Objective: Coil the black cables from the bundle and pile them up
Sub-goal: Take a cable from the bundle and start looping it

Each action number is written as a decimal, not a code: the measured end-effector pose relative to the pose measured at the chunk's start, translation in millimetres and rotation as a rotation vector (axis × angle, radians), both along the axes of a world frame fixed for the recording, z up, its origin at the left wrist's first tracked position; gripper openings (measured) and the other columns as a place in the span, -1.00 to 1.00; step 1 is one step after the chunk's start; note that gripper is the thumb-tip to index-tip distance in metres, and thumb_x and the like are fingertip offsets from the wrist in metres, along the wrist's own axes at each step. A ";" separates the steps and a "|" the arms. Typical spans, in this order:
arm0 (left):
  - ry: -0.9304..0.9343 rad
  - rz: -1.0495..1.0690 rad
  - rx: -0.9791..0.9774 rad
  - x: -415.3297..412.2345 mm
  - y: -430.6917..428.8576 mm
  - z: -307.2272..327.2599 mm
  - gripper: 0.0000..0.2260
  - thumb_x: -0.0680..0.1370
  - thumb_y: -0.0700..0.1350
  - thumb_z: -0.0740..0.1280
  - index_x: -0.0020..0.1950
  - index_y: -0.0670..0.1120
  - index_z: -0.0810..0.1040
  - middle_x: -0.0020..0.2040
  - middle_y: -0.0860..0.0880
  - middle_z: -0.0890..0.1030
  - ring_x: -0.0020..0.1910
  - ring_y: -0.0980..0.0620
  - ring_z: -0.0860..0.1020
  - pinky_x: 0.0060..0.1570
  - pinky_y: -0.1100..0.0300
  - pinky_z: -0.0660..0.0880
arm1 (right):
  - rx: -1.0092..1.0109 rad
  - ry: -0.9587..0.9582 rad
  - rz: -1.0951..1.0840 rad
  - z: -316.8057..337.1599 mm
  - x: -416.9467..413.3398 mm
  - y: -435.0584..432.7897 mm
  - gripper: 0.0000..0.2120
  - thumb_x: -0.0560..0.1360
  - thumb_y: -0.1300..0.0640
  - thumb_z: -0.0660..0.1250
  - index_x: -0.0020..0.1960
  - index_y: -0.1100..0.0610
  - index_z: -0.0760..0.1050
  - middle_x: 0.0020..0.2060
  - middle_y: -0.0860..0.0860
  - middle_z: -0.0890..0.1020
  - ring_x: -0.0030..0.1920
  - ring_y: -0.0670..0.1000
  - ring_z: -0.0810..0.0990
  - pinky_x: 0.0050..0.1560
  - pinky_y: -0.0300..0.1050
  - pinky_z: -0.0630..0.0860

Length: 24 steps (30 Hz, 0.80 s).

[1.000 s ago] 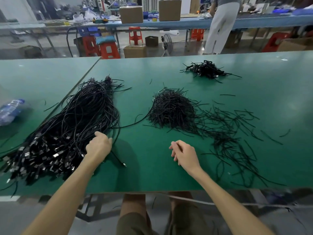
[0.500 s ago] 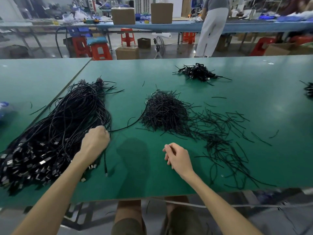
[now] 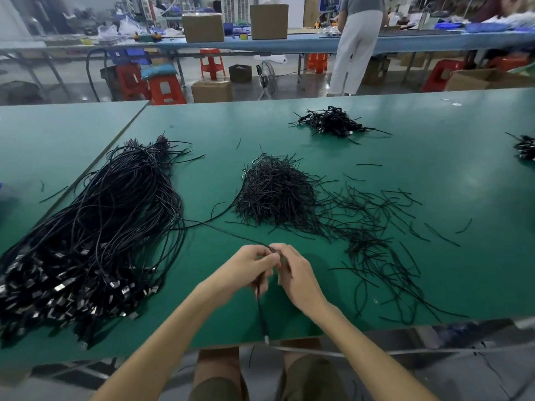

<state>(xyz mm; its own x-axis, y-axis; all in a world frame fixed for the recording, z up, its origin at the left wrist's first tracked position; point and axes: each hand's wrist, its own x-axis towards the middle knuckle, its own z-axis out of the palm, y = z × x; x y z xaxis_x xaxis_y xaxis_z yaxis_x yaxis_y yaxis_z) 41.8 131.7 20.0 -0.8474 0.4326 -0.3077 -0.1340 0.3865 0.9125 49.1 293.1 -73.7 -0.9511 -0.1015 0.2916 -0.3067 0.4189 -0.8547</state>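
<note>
A big bundle of long black cables (image 3: 95, 235) with metal plugs lies on the left of the green table (image 3: 434, 175). One black cable (image 3: 220, 228) runs from the bundle to my hands near the front edge. My left hand (image 3: 250, 266) and my right hand (image 3: 293, 269) meet there, both pinching this cable; its plug end (image 3: 265, 334) hangs down over the table edge. A small pile of coiled cables (image 3: 333, 123) lies far back, right of centre. A heap of short black ties (image 3: 278, 192) sits in the middle.
Loose black ties (image 3: 385, 241) are scattered to the right of my hands. Another dark pile (image 3: 525, 147) shows at the right edge. A seam (image 3: 115, 137) splits the table at left. Beyond stand red stools, boxes, a fan and a person at a far bench.
My left hand left the bundle and came to the middle with one cable pulled out. My right hand closed onto the same cable. The camera tilted slightly.
</note>
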 end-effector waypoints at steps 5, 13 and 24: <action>-0.075 0.005 0.147 -4.4 -5.3 -1.9 -0.73 0.67 -0.07 0.32 0.10 -0.30 0.55 -0.32 -0.01 0.48 -0.53 0.09 0.38 -0.51 0.27 0.39 | 0.095 -0.095 0.020 3.3 2.6 -5.5 -0.55 0.59 -0.28 0.10 0.48 -0.39 0.24 0.09 -0.39 0.51 -0.16 -0.07 0.61 -0.02 0.02 0.59; -0.259 0.136 0.467 1.1 -3.9 -8.3 -0.64 0.74 -0.07 0.13 0.15 -0.33 0.59 -0.17 -0.09 0.69 -0.42 0.10 0.47 -0.38 0.24 0.50 | 0.144 -0.096 -0.033 2.7 1.3 -6.9 -0.72 0.61 0.18 0.10 0.11 -0.02 0.56 0.03 -0.03 0.56 0.00 0.08 0.57 0.08 0.15 0.55; -0.464 0.702 0.916 -1.8 -15.3 -25.6 -0.70 0.75 -0.12 0.10 0.24 -0.31 0.49 -0.24 -0.09 0.61 -0.47 0.11 0.49 -0.47 0.28 0.50 | 0.253 -0.010 -0.061 9.6 12.1 -11.6 -0.64 0.73 -0.07 0.07 -0.24 -0.04 0.25 -0.31 -0.08 0.39 -0.29 -0.04 0.40 -0.30 -0.20 0.31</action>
